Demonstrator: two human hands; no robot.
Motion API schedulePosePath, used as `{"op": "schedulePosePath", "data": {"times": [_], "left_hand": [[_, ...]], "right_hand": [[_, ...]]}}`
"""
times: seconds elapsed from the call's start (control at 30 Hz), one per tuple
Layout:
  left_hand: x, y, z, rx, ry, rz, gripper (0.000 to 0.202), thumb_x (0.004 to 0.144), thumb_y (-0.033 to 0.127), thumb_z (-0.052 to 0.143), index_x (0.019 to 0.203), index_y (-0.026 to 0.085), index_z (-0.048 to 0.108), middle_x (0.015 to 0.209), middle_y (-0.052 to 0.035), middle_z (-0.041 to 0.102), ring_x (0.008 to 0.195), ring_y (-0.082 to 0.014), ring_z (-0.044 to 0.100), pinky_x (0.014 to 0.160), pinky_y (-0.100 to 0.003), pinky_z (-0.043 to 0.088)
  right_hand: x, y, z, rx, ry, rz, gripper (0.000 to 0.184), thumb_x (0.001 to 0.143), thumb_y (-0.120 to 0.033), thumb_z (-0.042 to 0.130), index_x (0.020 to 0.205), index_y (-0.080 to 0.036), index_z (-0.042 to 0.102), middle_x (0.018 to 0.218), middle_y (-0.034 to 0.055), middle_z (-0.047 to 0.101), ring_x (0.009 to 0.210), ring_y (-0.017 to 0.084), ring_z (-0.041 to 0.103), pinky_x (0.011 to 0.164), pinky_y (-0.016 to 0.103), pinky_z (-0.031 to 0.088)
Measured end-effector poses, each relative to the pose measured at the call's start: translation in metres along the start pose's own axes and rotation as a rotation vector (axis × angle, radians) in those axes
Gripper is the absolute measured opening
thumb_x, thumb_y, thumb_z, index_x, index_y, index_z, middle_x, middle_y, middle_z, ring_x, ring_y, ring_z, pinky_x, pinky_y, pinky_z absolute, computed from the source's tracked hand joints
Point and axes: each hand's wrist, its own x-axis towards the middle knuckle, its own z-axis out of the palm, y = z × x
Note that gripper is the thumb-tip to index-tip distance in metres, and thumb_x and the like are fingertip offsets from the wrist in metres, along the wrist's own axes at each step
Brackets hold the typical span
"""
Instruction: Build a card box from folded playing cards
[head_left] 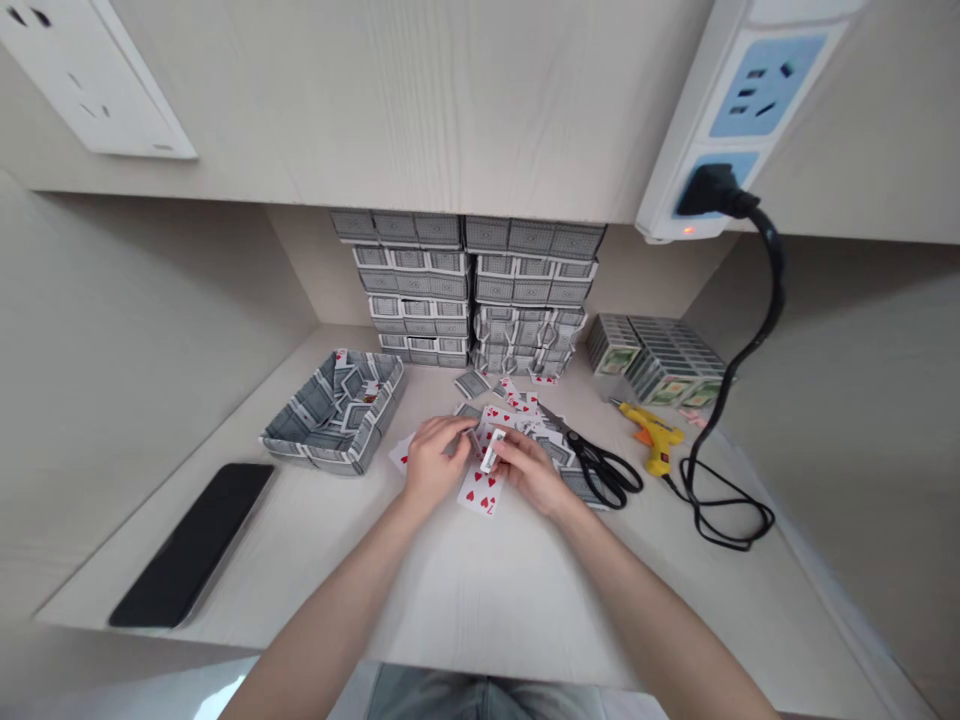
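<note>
Between the thumb and fingers of my right hand (531,472) is a small folded playing card (492,451), tilted upright with its white edge toward me. My left hand (435,458) is just beside it, its thumb and fingers pinched on another bent playing card (474,442), mostly hidden by the fingers. Below both hands a seven of hearts (481,492) lies face up on the table. More loose cards, some red-faced and some grey-backed, are spread behind the hands. Black-handled scissors (600,470) lie right of my right hand, blades over the cards.
A grey box made of folded cards (360,450) holds card pieces at left, behind a black phone (195,545). Similar boxes (435,285) are stacked at the back. A yellow glue gun (654,435) and its cord lie right, near packed card decks (660,365). A power strip (750,110) hangs above.
</note>
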Motion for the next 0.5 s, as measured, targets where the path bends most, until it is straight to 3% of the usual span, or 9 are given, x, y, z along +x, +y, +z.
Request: {"op": "schedulePosePath", "data": {"times": [0.1, 0.27, 0.5], "left_hand": [[0.0015, -0.0015, -0.0028, 0.023, 0.061, -0.116, 0.019, 0.075, 0.015, 0.050, 0.088, 0.021, 0.064, 0.089, -0.0012, 0.067, 0.085, -0.0138, 0.060, 0.081, -0.028, 0.045], [0.0018, -0.0048, -0.0015, 0.022, 0.081, -0.259, 0.014, 0.075, 0.023, 0.052, 0.086, 0.019, 0.060, 0.084, -0.0019, 0.066, 0.079, -0.0141, 0.060, 0.075, -0.026, 0.046], [-0.0013, 0.0023, 0.0049, 0.015, -0.042, -0.236, 0.011, 0.074, 0.028, 0.055, 0.078, 0.018, 0.053, 0.072, 0.0005, 0.060, 0.065, -0.0119, 0.057, 0.064, -0.024, 0.045]], "right_hand": [[-0.0009, -0.0019, -0.0014, 0.009, 0.070, -0.082, 0.020, 0.070, -0.034, 0.065, 0.082, -0.018, 0.059, 0.064, -0.0016, 0.057, 0.053, 0.010, 0.051, 0.045, 0.021, 0.041], [-0.0029, -0.0024, -0.0042, 0.040, 0.156, -0.227, 0.020, 0.073, -0.040, 0.059, 0.070, -0.020, 0.057, 0.059, -0.0016, 0.054, 0.050, 0.012, 0.048, 0.039, 0.022, 0.038], [-0.0036, 0.0004, -0.0037, 0.024, 0.142, -0.188, 0.022, 0.071, -0.040, 0.061, 0.080, -0.020, 0.061, 0.072, 0.0018, 0.062, 0.068, 0.018, 0.057, 0.049, 0.026, 0.046]]}}
